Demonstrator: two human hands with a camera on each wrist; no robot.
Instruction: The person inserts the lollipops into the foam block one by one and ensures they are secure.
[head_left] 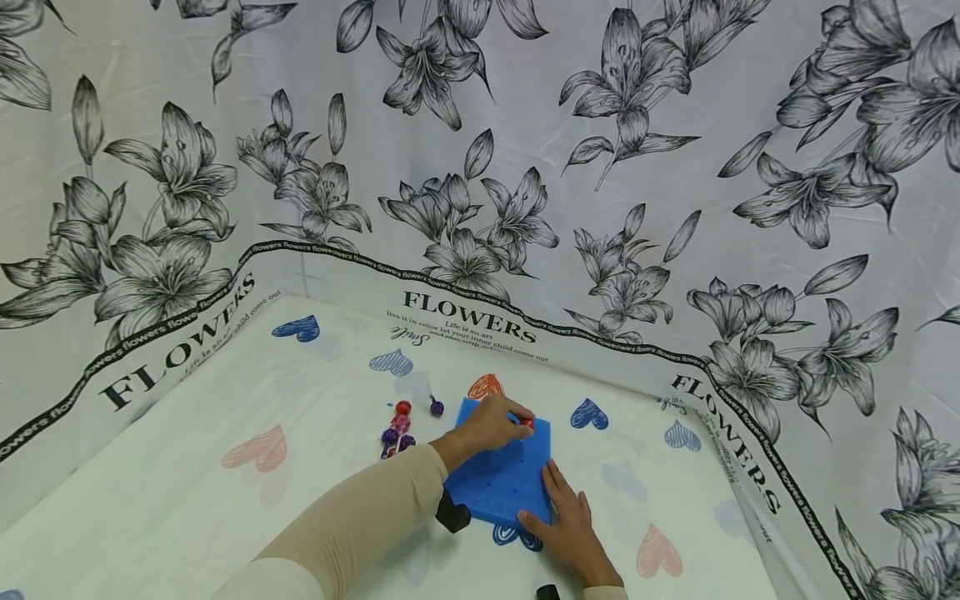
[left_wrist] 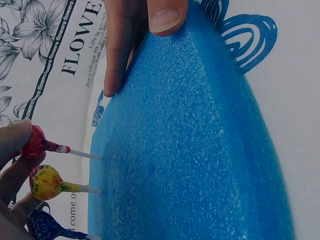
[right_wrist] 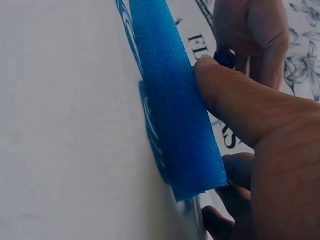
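Note:
My left hand reaches over the far part of a blue foam block and pinches a red-wrapped lollipop. That lollipop's white stick meets the foam face. Beside it, a yellow lollipop and a dark blue lollipop stand with their sticks in the block, close to the left fingers. My right hand grips the block's near right corner, thumb on the near edge and fingers along the right side. Small holes dot the foam's upper face.
Left of the block lies a cluster of red, pink and purple lollipops. A single purple lollipop lies apart from them. A heart-patterned cloth covers the table; a flower-printed curtain surrounds its far sides.

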